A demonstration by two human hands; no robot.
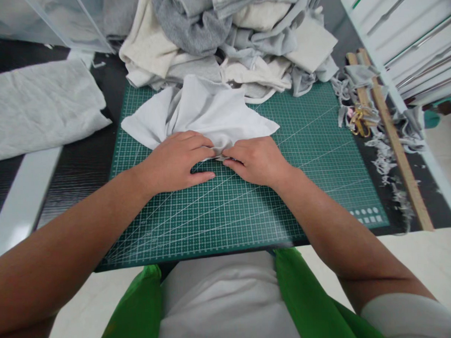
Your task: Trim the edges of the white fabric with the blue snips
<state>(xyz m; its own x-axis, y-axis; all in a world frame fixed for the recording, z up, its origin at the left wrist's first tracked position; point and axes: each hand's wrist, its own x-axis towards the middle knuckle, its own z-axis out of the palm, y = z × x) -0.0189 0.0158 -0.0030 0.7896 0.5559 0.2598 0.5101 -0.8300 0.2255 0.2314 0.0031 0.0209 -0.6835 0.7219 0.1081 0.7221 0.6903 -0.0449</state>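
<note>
A piece of white fabric [211,107] lies crumpled on a green cutting mat [212,214], its corners spread to both sides. My left hand [182,161] rests on the fabric's near edge, fingers stretched over it and thumb apart on the mat side. Opposite it, my right hand [253,160] pinches the gathered near edge between thumb and curled fingers. Both hands almost meet at a small bunched fold. What lies under the left fingers is partly hidden.
Behind the mat rises a heap of grey and cream cloth [197,25]. Folded grey fabric [39,107] lies at left. On the right are a wooden strip [396,141], gold-handled scissors [360,122] and fabric scraps [384,154]. A clear plastic bin [65,21] stands at back left.
</note>
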